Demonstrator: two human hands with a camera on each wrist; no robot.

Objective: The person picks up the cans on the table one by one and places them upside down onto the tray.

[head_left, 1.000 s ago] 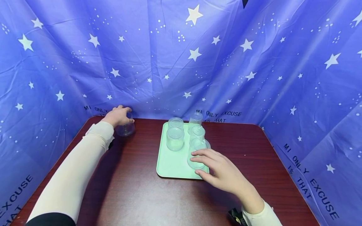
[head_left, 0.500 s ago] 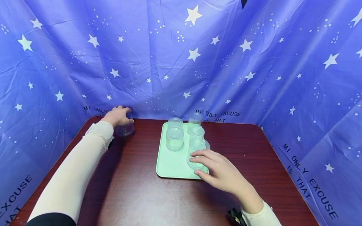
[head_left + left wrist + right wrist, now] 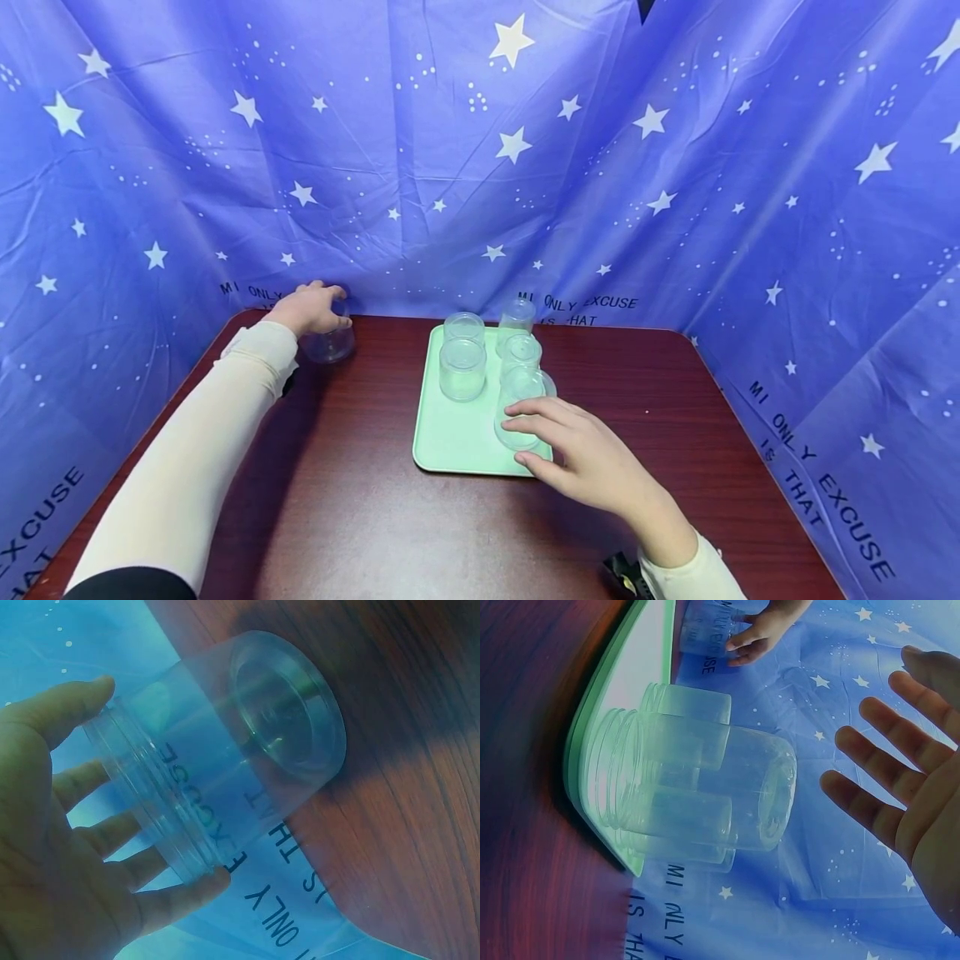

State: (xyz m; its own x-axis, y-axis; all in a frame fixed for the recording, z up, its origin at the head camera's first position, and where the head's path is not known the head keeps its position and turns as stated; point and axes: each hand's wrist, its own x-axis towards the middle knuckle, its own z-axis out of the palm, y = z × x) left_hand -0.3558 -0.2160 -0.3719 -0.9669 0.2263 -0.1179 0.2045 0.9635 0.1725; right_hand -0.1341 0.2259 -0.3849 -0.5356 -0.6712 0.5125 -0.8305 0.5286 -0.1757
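Observation:
At the table's back left corner, my left hand (image 3: 303, 308) holds a clear plastic jar (image 3: 214, 739) by its threaded rim, thumb on one side and fingers on the other. The jar's base is on the tabletop. My right hand (image 3: 592, 457) hovers over the front right of a pale green tray (image 3: 450, 437), fingers spread. In the right wrist view a gap separates that hand from the large clear jar (image 3: 754, 787), which stands mouth down on the tray. Several smaller clear jars, among them a front left one (image 3: 462, 375), stand behind it in two rows.
The dark red wooden table (image 3: 360, 500) extends around the tray on all sides. A blue curtain (image 3: 405, 167) with white stars closes in the back and both sides. Its lower edge meets the table's back edge, close to the left hand's jar.

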